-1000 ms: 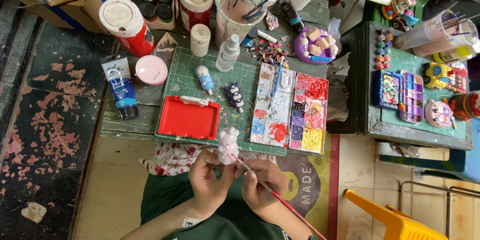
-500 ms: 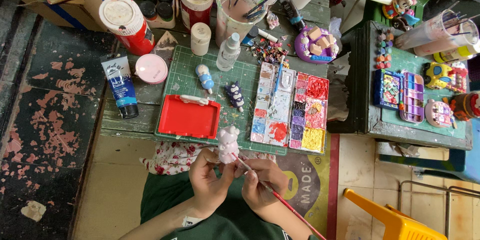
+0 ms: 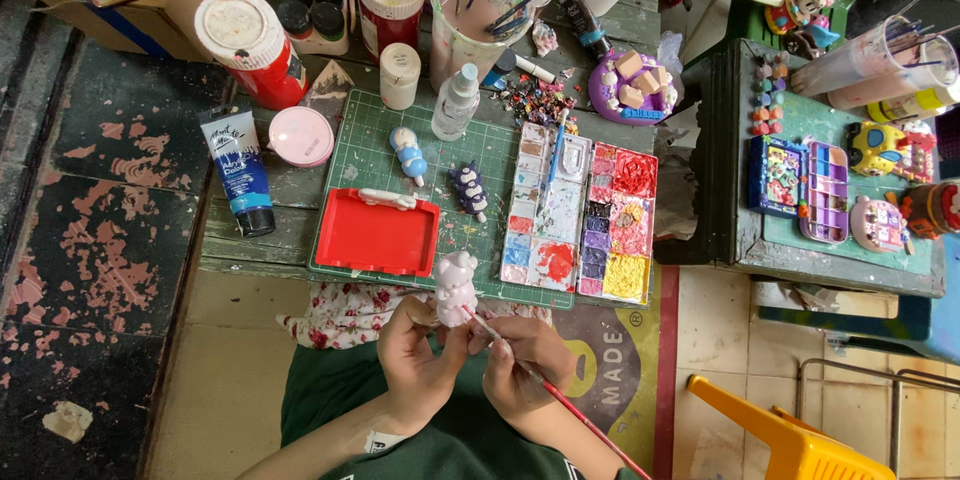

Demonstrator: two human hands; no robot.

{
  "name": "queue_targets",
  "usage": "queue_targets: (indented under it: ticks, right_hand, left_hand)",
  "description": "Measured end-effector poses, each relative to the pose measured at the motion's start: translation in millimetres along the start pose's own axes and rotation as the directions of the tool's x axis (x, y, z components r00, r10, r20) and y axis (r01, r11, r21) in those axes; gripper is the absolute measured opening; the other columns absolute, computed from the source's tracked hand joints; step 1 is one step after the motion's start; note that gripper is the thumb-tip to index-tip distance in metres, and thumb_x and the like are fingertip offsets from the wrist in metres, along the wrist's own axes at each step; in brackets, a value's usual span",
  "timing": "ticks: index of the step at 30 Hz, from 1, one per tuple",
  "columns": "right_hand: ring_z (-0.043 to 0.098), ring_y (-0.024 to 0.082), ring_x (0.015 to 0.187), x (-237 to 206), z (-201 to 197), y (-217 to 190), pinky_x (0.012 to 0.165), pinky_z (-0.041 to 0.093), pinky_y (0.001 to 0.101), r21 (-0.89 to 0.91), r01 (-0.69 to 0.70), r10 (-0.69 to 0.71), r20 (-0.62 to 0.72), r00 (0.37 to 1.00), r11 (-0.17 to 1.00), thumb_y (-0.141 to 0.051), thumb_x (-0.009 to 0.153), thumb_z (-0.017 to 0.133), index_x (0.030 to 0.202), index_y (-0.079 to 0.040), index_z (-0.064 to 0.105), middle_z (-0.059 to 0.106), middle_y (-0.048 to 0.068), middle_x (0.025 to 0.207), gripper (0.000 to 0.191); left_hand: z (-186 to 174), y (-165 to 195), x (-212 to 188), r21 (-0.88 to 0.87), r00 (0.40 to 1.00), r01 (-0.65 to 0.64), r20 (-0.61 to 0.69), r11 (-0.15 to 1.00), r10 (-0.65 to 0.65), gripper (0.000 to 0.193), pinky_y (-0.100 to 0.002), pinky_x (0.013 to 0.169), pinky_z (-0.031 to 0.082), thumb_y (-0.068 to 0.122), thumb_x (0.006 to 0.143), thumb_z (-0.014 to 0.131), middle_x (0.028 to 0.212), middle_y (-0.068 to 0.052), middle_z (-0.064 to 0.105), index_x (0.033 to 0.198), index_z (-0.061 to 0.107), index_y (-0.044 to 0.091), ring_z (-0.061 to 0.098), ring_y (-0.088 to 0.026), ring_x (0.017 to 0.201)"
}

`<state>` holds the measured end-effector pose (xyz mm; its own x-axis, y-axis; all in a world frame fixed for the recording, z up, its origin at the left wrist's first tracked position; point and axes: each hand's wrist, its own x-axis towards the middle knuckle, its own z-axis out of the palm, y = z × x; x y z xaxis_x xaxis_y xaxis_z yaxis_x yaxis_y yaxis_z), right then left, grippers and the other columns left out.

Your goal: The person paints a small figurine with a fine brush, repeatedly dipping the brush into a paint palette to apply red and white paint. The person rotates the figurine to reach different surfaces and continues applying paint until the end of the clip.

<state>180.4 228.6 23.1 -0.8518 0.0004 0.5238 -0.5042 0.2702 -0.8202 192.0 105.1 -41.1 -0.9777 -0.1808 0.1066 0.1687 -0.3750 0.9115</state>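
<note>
Pink figurine (image 3: pixel 456 287) is gripped upright by left hand (image 3: pixel 420 355), fingers closed round its base, lower centre of frame. Right hand (image 3: pixel 525 365) is pinched narrow on a red-handled brush (image 3: pixel 560 398), tip touching figurine's side. Above: green cutting mat (image 3: pixel 400 155) on worn wooden tabletop (image 3: pixel 240 240), w/ red tray (image 3: pixel 378 233), paint palette (image 3: pixel 580 215), 2 small painted figures. Blue paint tube (image 3: pixel 240 180) lies at left, jars across upper frame

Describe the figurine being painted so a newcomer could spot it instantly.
Start at the green cutting mat and go to its near edge. The left hand holds a pale pink figurine upright there. Unlike the blue figurine and dark figurine lying on the mat, it is held.
</note>
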Motion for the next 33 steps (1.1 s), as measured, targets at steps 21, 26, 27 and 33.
queue_targets:
  ticks: [21, 26, 27, 33]
  right_hand:
    - [0.075, 0.019, 0.075, -2.2, -2.7, 3.2, 0.068, 0.06, 0.0297, -0.018, 0.001, -0.001, 0.003, 1.0, 1.0, -0.009, 0.104, 0.06, 0.085, -0.005, 0.05, 0.075, 0.014, 0.09, 0.022]
    - [0.075, 0.021, 0.075, -3.7, -3.0, 3.9, 0.068, 0.061, 0.0302, 0.006, -0.01, 0.01, -0.001, 1.0, 1.0, -0.008, 0.104, 0.059, 0.085, -0.004, 0.051, 0.073, 0.015, 0.09, 0.021]
    - [0.075, 0.021, 0.075, -4.0, -2.7, 4.5, 0.068, 0.061, 0.0303, 0.015, -0.008, 0.008, -0.006, 1.0, 1.0, -0.008, 0.104, 0.059, 0.085, -0.004, 0.051, 0.073, 0.015, 0.09, 0.021]
    - [0.075, 0.021, 0.074, -5.6, -2.8, 6.9, 0.069, 0.062, 0.0311, 0.034, 0.004, -0.004, -0.022, 1.0, 0.999, -0.007, 0.104, 0.059, 0.086, -0.004, 0.051, 0.073, 0.015, 0.09, 0.02]
  left_hand:
    - [0.0, -3.2, -0.9, -0.018, 1.0, 0.014, 0.01, 1.0, -0.014, 0.026, -0.023, 0.069, 0.046, -0.005, 0.09, 0.074, 0.096, -0.005, 0.07, 0.097, 0.051, 0.004, 0.059, -0.005, 0.08]
    - [0.8, -2.7, 0.2, 0.012, 1.0, -0.004, 0.004, 1.0, 0.004, 0.026, -0.023, 0.068, 0.046, -0.006, 0.089, 0.073, 0.096, -0.005, 0.069, 0.096, 0.05, 0.004, 0.059, -0.005, 0.08]
    - [0.8, -2.8, 0.2, 0.022, 1.0, -0.008, 0.007, 1.0, 0.008, 0.026, -0.023, 0.068, 0.047, -0.006, 0.089, 0.073, 0.096, -0.005, 0.069, 0.096, 0.05, 0.004, 0.059, -0.005, 0.079]
    - [2.6, -4.2, -0.8, 0.017, 1.0, -0.024, -0.004, 1.0, 0.024, 0.027, -0.023, 0.069, 0.046, -0.006, 0.091, 0.074, 0.095, -0.005, 0.07, 0.095, 0.049, 0.005, 0.059, -0.005, 0.079]
